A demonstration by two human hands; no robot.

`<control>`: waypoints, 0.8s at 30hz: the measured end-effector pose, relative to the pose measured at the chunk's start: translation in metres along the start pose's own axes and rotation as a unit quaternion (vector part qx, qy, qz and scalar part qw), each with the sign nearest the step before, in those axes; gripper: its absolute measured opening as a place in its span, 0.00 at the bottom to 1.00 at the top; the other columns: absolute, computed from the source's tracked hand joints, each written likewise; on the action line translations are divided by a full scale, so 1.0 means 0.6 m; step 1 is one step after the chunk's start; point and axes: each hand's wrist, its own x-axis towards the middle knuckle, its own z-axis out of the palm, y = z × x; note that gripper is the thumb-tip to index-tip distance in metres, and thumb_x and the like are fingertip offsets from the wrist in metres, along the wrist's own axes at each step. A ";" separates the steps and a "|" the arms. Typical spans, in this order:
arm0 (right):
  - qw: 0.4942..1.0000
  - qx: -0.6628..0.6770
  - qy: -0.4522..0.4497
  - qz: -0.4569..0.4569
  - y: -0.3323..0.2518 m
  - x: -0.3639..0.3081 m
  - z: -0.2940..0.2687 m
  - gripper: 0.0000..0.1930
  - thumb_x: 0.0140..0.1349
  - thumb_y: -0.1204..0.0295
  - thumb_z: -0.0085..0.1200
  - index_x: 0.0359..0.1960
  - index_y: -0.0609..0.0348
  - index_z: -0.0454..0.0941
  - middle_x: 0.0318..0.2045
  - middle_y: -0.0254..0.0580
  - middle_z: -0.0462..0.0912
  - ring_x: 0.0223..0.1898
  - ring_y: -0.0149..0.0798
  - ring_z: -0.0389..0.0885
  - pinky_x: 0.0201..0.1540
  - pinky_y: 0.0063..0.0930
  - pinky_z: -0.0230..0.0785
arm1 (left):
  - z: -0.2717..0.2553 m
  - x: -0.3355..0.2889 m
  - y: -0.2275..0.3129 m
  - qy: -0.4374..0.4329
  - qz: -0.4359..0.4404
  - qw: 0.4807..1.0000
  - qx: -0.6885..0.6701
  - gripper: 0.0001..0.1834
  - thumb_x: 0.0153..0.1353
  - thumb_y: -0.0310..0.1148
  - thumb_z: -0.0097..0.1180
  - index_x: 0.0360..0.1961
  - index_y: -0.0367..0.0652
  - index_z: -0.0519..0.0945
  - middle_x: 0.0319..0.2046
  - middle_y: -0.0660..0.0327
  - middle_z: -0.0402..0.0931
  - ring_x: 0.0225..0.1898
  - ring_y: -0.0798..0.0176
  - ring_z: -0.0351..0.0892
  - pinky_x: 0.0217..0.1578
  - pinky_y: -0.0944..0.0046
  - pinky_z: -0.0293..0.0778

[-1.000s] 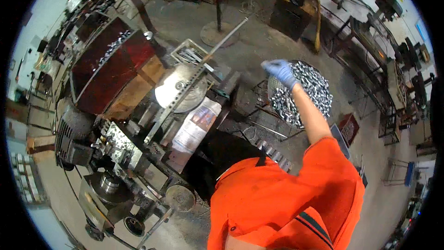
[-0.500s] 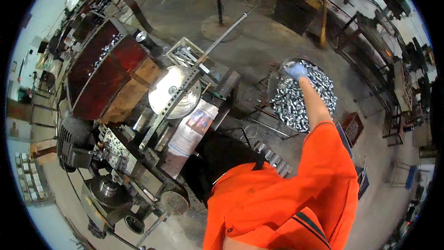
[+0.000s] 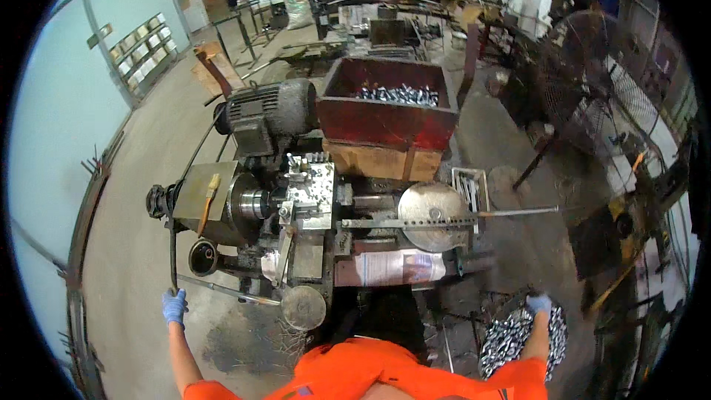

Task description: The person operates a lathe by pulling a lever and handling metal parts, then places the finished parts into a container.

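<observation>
At the left of the machine my left hand (image 3: 174, 307), in a blue glove, is closed round the lower end of a long dark lever (image 3: 173, 255). My right hand (image 3: 539, 304), also gloved in blue, is at the far side of a round tub full of small shiny metal pieces (image 3: 511, 341). Its fingers look curled, but whatever they hold is too small to make out. Between my arms stands a lathe-like machine with a round chuck (image 3: 254, 204), a metal tool block (image 3: 315, 196) and a large shiny disc (image 3: 433, 233).
A red bin (image 3: 385, 120) holding more metal pieces stands behind the machine, beside a grey motor (image 3: 274, 107). A brush (image 3: 209, 200) lies on the machine's cover. Printed paper (image 3: 385, 268) lies along the front. A rod (image 3: 522, 212) juts out rightward; a large fan (image 3: 581, 81) stands beyond.
The view has swung from the tub at the right toward the machine. My left hand now shows, closed on the lever. My right hand is still at the tub's far side.
</observation>
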 end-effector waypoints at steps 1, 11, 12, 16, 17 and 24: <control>0.997 -0.024 0.075 -0.003 0.025 0.026 0.044 0.27 0.51 0.51 0.48 0.45 0.62 0.75 0.46 0.59 0.75 0.50 0.56 0.72 0.51 0.44 0.65 | 0.009 0.006 0.008 -0.003 0.007 1.000 0.018 0.10 0.53 0.34 0.56 0.30 0.41 0.69 0.15 0.61 0.68 0.13 0.65 0.70 0.09 0.65 0.68; 0.849 0.494 0.002 -0.189 -0.294 -0.204 -0.124 0.14 0.46 0.66 0.64 0.27 0.66 0.80 0.33 0.47 0.81 0.33 0.36 0.78 0.38 0.28 0.70 | 0.050 -0.212 0.386 -0.271 0.241 0.926 -0.102 0.21 0.57 0.37 0.54 0.48 0.33 0.74 0.40 0.53 0.78 0.42 0.66 0.76 0.44 0.66 0.71; 0.841 0.436 0.083 -0.309 -0.348 -0.234 -0.132 0.11 0.47 0.69 0.63 0.28 0.66 0.80 0.32 0.46 0.81 0.33 0.35 0.78 0.38 0.27 0.69 | 0.069 -0.245 0.437 -0.330 0.252 0.899 -0.139 0.22 0.57 0.38 0.54 0.48 0.33 0.74 0.40 0.53 0.78 0.41 0.65 0.76 0.43 0.65 0.71; 0.706 0.404 0.037 -0.581 -0.586 -0.447 -0.278 0.11 0.44 0.71 0.61 0.33 0.55 0.82 0.39 0.47 0.78 0.41 0.44 0.77 0.43 0.32 0.70 | 0.224 -0.280 0.459 -0.459 0.293 0.823 -0.162 0.27 0.61 0.50 0.47 0.46 0.34 0.76 0.34 0.58 0.79 0.35 0.66 0.76 0.38 0.65 0.72; 0.652 0.433 0.078 -0.618 -0.623 -0.480 -0.286 0.13 0.43 0.71 0.61 0.34 0.54 0.81 0.41 0.47 0.77 0.41 0.46 0.77 0.41 0.32 0.70 | 0.256 -0.298 0.474 -0.481 0.308 0.802 -0.176 0.27 0.62 0.51 0.45 0.44 0.36 0.77 0.33 0.59 0.79 0.34 0.67 0.76 0.38 0.66 0.72; 0.593 0.387 0.131 -0.694 -0.716 -0.587 -0.361 0.13 0.41 0.67 0.63 0.32 0.51 0.80 0.41 0.47 0.72 0.43 0.47 0.72 0.45 0.37 0.65 | 0.296 -0.367 0.456 -0.571 0.096 0.709 -0.403 0.21 0.62 0.47 0.47 0.41 0.39 0.78 0.31 0.63 0.79 0.32 0.71 0.75 0.36 0.71 0.70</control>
